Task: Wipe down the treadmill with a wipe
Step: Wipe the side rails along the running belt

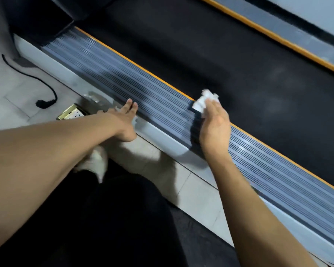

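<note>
The treadmill runs diagonally across the view, with a black belt (pixel 229 60) between two grey ribbed side rails edged in orange. My right hand (pixel 215 126) holds a crumpled white wipe (pixel 204 101) at the inner edge of the near side rail (pixel 108 68), right by the orange strip. My left hand (pixel 126 120) lies flat, fingers together and stretched out, with the palm braced on the rail's outer grey skirt and the fingertips on the ribbed surface. The far rail (pixel 297 35) runs along the top right.
A black power cable with plug (pixel 44 102) lies on the grey tiled floor at left, next to a brass floor socket (pixel 70 112). My dark trouser leg and a white shoe (pixel 97 162) fill the bottom centre. The treadmill's dark front housing (pixel 42 18) stands at top left.
</note>
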`<state>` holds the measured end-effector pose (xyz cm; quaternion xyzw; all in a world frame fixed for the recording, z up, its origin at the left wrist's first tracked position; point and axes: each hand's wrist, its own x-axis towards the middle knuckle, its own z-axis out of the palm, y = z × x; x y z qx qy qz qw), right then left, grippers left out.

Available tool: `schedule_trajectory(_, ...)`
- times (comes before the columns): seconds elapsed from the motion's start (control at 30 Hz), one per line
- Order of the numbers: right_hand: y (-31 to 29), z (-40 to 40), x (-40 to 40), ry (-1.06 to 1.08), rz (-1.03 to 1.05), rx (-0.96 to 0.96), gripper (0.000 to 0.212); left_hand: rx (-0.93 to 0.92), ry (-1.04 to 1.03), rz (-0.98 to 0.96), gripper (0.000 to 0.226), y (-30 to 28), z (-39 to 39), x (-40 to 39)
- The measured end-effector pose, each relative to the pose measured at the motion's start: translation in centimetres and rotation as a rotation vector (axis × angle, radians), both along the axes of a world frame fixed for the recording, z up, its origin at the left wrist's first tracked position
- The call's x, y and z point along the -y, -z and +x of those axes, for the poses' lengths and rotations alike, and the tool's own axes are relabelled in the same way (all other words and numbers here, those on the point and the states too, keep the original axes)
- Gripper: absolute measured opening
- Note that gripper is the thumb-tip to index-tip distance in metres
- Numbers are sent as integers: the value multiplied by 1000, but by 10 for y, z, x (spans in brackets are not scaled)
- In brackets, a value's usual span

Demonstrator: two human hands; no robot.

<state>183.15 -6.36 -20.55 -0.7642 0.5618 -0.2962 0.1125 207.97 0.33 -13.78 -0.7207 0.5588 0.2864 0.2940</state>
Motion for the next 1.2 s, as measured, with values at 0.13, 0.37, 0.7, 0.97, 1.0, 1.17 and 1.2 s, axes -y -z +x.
schedule_trajectory(0.13,20,19,-6,101,0,-61,53,-1,34,-4,93,3,4,0)
schedule_trajectory(0.37,26,94,4,-153,153,-101,55,32,83,-41,91,-1,4,1)
schedule_trajectory(0.7,19,-2,-56,255,92,-40,55,106,150,-282,83,15,-11,-2)
schedule_trajectory(0.97,16,85,-60,-151,132,-226,63,21,207,-297,79,12,2,-1)
schedule_trajectory(1.0,17,68,-69,-118,102,-214,62,1,230,-295,77,12,0,-1)
schedule_trajectory(1.17,27,-23,-119,165,102,-191,70,-98,290,-321,74,16,-22,-7)
schedule_trajectory(1.2,25,-27,-124,216,131,-181,72,-93,301,-321,75,18,-24,-9)
